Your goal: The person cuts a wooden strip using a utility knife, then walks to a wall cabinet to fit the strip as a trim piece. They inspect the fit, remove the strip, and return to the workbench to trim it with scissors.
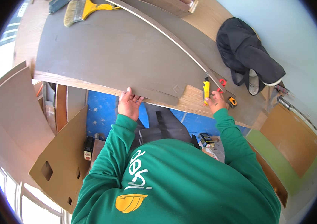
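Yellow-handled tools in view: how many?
2: a wide brush at the picture's upper left, and a slim tool, likely a cutter, by the right hand. Others may be hidden.

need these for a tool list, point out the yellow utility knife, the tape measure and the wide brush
Yellow utility knife [206,92]: head view, middle of the handle
Tape measure [232,102]: head view, case
Wide brush [86,9]: head view, yellow handle
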The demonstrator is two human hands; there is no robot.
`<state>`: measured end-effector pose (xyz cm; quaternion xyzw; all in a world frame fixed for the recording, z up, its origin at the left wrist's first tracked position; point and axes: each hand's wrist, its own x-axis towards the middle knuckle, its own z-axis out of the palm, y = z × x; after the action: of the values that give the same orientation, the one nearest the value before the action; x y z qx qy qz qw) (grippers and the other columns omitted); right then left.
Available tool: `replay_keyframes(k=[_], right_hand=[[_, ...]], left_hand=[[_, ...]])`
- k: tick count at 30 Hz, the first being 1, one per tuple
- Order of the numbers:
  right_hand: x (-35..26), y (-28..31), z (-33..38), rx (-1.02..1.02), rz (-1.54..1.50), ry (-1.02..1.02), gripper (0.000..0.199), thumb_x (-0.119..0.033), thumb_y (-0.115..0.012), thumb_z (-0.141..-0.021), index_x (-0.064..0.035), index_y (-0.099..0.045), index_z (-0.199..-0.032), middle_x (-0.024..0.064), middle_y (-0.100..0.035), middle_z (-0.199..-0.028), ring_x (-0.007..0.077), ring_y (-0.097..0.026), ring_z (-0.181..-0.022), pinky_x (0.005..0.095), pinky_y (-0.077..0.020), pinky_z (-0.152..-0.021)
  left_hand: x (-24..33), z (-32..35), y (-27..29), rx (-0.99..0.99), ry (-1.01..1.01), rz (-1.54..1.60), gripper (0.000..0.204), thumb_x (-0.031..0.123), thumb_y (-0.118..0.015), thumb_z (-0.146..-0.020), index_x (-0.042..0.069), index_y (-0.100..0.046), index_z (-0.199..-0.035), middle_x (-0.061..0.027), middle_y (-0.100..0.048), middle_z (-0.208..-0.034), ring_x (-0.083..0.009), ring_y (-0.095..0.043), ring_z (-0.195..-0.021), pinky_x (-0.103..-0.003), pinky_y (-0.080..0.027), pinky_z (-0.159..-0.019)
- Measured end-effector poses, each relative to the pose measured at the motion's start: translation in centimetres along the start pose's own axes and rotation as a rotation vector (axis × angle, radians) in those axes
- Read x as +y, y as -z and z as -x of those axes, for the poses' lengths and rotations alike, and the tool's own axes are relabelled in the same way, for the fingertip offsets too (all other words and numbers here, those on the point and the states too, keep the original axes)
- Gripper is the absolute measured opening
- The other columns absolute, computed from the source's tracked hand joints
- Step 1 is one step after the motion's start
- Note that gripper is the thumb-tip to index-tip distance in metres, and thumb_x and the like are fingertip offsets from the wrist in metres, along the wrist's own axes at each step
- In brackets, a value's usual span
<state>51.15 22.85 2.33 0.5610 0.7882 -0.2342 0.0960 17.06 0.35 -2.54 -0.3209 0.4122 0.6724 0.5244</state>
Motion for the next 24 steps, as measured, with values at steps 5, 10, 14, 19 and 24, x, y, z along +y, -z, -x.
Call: replay_keyframes(k=[5,10,14,19,24], right_hand=[[-0.3,-2.5,-1.5,-0.050,0.109,0.043,0.047,-0.031,-0.078,-0.076,-0.0014,-0.053,-0.102,0.0188,-0.057,-0.100,0.0378,-0.056,-0.094,0.0471,-0.0451,-0.084],[-0.3,-2.3,-2.4,-0.111,0.033,-0.022,0.040,-0.022,-0.077,-0.075,-0.0020,-0.049,-0.096,0.0210,-0.058,-0.095,0.0404,-0.057,-0.092,0.0474,-0.0464,-0.080],[-0.6,-0.9,-1.5,-0.126,-0.101,-0.150,0.029,-0.012,-0.070,-0.075,-0.0017,-0.048,-0.092,0.0169,-0.055,-0.079,0.0308,-0.058,-0.076,0.0419,-0.0471,-0.072],[1.4,0.9,1.5,-0.130,-0.340,-0.072,0.022,-0.005,-0.065,-0.075,-0.0025,-0.050,-0.090,0.0066,-0.050,-0.076,0.0151,-0.048,-0.067,0.0331,-0.0434,-0.064],[-1.4,3.9,2.6,-0.195,-0.446,-0.090,0.027,-0.003,-0.068,-0.075,-0.0031,-0.051,-0.095,0.0007,-0.049,-0.077,0.0101,-0.046,-0.072,0.0288,-0.0417,-0.065]], left_hand=[[1.8,0.5,0.4,-0.086,-0.065,-0.036,0.019,0.024,-0.055,-0.099,0.012,-0.050,-0.113,-0.0026,-0.059,-0.116,-0.0217,-0.056,-0.109,-0.044,-0.044,-0.094],[2.7,1.4,-1.7,-0.181,-0.005,0.173,0.043,0.044,-0.044,-0.101,0.014,-0.046,-0.131,-0.0061,-0.052,-0.133,-0.0260,-0.047,-0.126,-0.047,-0.038,-0.103],[2.9,0.7,-5.4,-0.201,-0.038,0.267,0.058,0.057,-0.039,-0.099,0.011,-0.047,-0.133,-0.0079,-0.048,-0.139,-0.0274,-0.045,-0.128,-0.047,-0.036,-0.104],[3.3,-0.1,-10.0,-0.220,-0.067,0.281,0.045,0.044,-0.040,-0.100,0.011,-0.056,-0.125,-0.0048,-0.060,-0.125,-0.0251,-0.054,-0.115,-0.043,-0.042,-0.099],[2.7,0.4,-11.2,-0.052,-0.147,0.243,0.043,0.043,-0.045,-0.099,0.010,-0.055,-0.125,-0.0041,-0.056,-0.127,-0.0220,-0.054,-0.112,-0.044,-0.043,-0.097]])
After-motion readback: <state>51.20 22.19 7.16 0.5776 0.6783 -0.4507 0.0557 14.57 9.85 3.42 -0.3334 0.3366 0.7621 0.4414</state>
